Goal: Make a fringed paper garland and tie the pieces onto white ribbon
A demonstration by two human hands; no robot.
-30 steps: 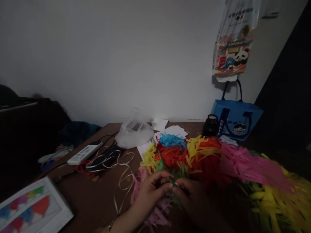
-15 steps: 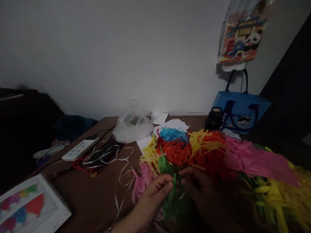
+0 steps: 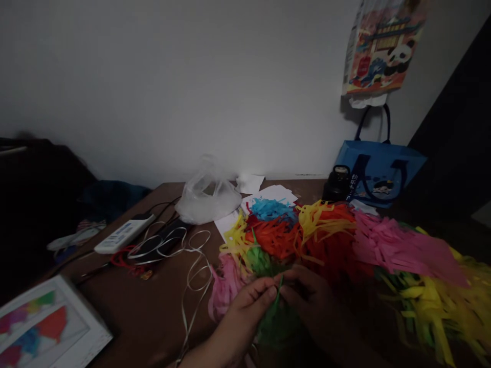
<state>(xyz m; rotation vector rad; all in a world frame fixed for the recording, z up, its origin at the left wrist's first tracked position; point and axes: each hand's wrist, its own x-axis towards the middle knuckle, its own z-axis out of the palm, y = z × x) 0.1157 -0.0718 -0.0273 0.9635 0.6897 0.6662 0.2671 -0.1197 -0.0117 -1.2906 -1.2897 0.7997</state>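
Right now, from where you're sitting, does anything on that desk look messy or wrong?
Only mildly: the thin pale ribbon sprawls in loose, uneven loops across the desk, in front of the plastic bag, looking untidy beside the gathered colourful strips. I see no spill, though it's dim.

Green fringe (image 3: pixel 277 318), narrow end raised, slightly tilted, loose strips spreading below

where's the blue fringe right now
In the head view, just right of centre: the blue fringe lies between the orange-red fringe in front and white paper behind.
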